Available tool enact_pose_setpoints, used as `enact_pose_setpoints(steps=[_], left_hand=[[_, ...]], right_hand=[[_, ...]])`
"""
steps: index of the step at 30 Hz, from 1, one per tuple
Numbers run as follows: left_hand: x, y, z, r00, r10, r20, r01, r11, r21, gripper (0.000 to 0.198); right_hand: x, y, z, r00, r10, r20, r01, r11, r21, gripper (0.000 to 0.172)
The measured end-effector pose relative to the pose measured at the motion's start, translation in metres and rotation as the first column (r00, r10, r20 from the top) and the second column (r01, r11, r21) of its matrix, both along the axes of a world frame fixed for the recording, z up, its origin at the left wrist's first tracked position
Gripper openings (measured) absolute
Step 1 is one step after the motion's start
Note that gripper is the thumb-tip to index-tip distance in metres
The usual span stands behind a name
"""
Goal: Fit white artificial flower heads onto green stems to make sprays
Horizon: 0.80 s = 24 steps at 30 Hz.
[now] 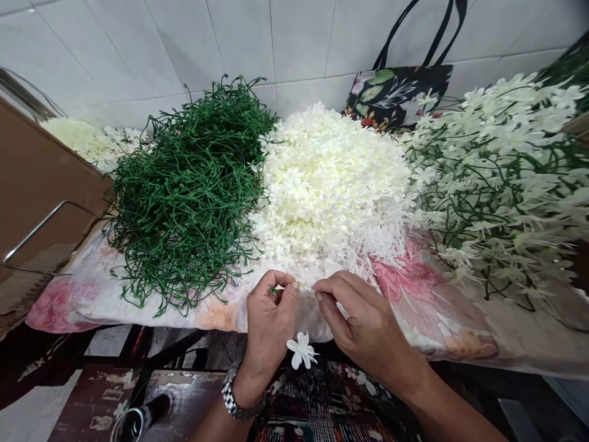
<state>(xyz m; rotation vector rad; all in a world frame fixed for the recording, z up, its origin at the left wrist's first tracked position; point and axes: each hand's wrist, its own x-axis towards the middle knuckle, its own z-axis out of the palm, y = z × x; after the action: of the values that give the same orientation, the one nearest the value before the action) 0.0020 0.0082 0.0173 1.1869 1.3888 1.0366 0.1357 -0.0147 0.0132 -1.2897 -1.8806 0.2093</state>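
Note:
My left hand (272, 313) is closed, thumb against forefinger, on a green stem (276, 291) that shows only in part. Beside my left wrist a white flower (302, 350) hangs below the hands. To the right, my right hand (356, 313) pinches with thumb and forefinger close to my left fingertips; a small pale bit shows there, too tiny to make out. Beyond my hands lie a heap of green stems (188, 190) on the left and a pile of white blossoms (326, 178) in the middle.
Finished-looking flower sprays (510, 184) lie at the right on the floral cloth (221, 316). A black floral bag (400, 95) leans on the tiled wall. At the left are a cardboard box (41, 184) and a metal wire (37, 227). A glass (131, 425) stands lower left.

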Motion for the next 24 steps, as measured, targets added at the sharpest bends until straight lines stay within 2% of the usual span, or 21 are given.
enact_pose_setpoints(steps=[5,9,14,20,24], left_hand=[[0.001,-0.004,-0.004,0.999,-0.037,0.004,0.037,0.999,-0.001,0.009],[0.0,-0.007,-0.008,0.991,-0.08,-0.103,0.094,0.986,0.14,0.01],[-0.003,-0.011,-0.011,0.968,-0.102,-0.231,0.18,0.92,0.347,0.013],[-0.012,-0.014,-0.015,0.953,-0.181,-0.241,0.275,0.848,0.452,0.012],[-0.013,-0.013,-0.016,0.97,-0.171,-0.173,0.228,0.888,0.399,0.011]], right_hand=[[-0.004,0.004,-0.007,0.996,-0.069,0.055,0.068,0.997,0.035,0.017],[-0.003,0.004,-0.007,0.996,-0.059,0.061,0.058,0.998,0.017,0.017],[-0.004,0.001,-0.006,1.0,-0.02,-0.001,0.02,1.0,0.024,0.016],[-0.002,-0.002,-0.007,0.996,0.049,-0.077,-0.049,0.999,-0.005,0.015],[-0.001,-0.003,-0.007,0.995,0.074,-0.07,-0.074,0.997,-0.002,0.015]])
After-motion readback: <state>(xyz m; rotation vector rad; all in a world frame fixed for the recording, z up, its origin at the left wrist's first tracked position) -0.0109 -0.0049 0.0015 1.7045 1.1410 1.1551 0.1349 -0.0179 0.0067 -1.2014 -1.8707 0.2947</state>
